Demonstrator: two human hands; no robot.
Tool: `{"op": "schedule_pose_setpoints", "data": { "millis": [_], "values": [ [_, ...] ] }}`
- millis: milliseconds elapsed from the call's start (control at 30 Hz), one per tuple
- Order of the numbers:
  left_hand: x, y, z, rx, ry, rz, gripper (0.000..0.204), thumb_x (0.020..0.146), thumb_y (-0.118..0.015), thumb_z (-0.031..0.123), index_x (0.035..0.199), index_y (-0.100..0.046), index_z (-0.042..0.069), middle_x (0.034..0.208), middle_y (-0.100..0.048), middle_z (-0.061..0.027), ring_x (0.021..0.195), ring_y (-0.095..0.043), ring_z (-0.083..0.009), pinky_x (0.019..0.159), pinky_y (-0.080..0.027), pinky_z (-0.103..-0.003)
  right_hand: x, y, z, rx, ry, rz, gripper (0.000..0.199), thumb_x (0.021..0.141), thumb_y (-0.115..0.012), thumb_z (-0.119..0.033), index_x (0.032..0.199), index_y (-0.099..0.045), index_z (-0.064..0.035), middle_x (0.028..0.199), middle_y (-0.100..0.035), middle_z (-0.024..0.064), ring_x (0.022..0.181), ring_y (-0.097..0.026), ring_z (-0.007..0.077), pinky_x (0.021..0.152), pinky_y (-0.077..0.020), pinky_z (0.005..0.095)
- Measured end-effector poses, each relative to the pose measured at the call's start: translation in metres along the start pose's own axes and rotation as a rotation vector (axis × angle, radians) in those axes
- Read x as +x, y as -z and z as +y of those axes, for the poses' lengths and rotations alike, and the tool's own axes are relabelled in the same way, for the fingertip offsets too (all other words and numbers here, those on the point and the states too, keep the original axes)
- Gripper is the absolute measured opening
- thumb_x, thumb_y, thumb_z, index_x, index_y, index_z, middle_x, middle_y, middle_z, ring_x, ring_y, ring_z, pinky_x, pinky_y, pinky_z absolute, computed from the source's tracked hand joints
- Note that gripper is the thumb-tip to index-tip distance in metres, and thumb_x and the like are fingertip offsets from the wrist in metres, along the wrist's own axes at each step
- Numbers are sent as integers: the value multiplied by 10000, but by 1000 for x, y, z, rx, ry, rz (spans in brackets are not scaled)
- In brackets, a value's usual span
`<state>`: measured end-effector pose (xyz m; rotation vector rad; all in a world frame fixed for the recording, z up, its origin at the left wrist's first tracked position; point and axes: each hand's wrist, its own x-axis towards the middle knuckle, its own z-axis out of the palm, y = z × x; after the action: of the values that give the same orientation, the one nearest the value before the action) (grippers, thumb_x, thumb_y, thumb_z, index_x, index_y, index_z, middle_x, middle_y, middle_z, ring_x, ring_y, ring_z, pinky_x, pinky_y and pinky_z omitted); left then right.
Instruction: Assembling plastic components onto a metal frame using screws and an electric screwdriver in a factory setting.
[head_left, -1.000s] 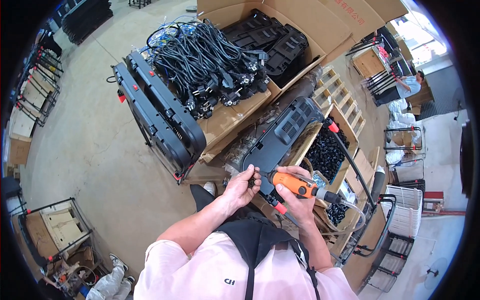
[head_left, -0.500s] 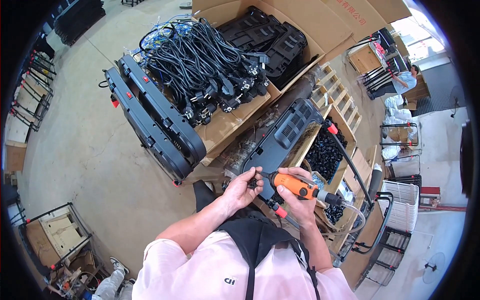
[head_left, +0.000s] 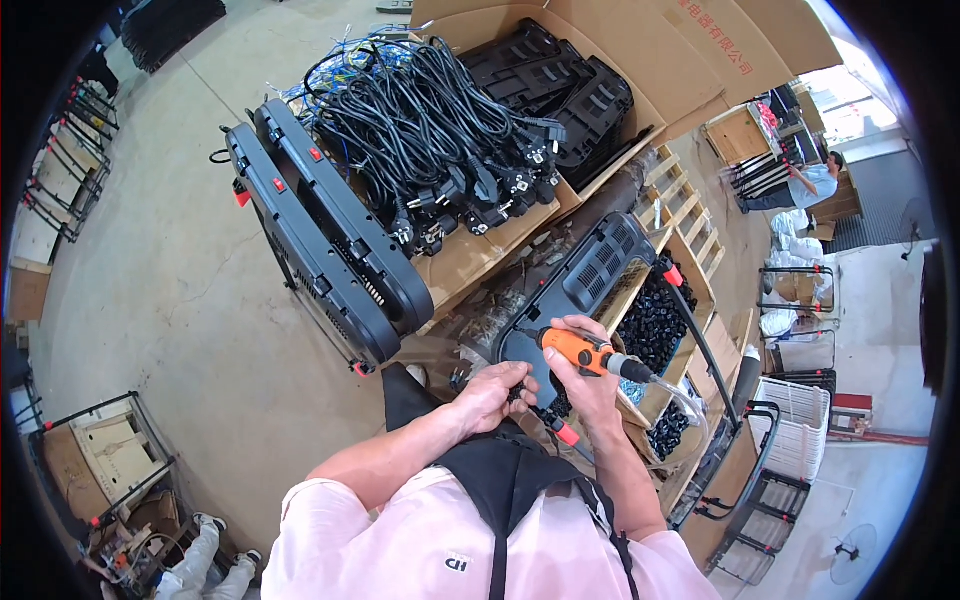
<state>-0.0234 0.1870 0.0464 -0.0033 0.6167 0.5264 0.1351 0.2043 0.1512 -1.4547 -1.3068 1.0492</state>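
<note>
Left hand [head_left: 492, 393] shifted lower on black panel [head_left: 585, 285], fingers pinching something hidden, right hand [head_left: 585, 385] clenching orange screwdriver [head_left: 583, 352].

Orange power screwdriver [head_left: 578, 350]: black rear end with clear hose trailing right, lies near horizontal, tip pointing left onto panel. Gripped in right hand [head_left: 590, 385].
Black plastic panel [head_left: 580, 290]: long, flat, vented grille at far end, red tab on far corner; slants from person's lap up-right across wooden crate edge. Left hand [head_left: 490, 395] rests on its near end, fingers curled at edge.
</note>
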Motion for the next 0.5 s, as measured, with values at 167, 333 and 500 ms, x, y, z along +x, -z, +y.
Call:
{"op": "schedule_pose_setpoints", "data": {
  "millis": [167,333,500],
  "values": [
    [-4,9,7,50,-36,-3,213,1128,-554,276,1158,-609,72,898,-695,-47,721,-668,-138,588,-539,-254,9,-2,7,-172,20,-86,397,876,-775,46,1234,-610,4,1277,-703,171,1165,-685,228,1028,-559,368],
    [-6,17,12,127,-115,56,192,1113,-588,246,1147,-618,60,892,-689,-33,696,-649,-106,584,-527,-244,12,-8,3,-180,27,-81,352,873,-774,47,1190,-626,5,1267,-708,176,1160,-689,232,1027,-561,370],
    [-12,19,21,209,-141,93,196,1103,-607,213,1183,-631,36,897,-691,-28,711,-657,-103,604,-543,-242,13,-10,4,-223,41,-56,350,876,-811,-18,1197,-672,-3,1225,-746,134,1079,-723,194,985,-579,340]
  ]
}}
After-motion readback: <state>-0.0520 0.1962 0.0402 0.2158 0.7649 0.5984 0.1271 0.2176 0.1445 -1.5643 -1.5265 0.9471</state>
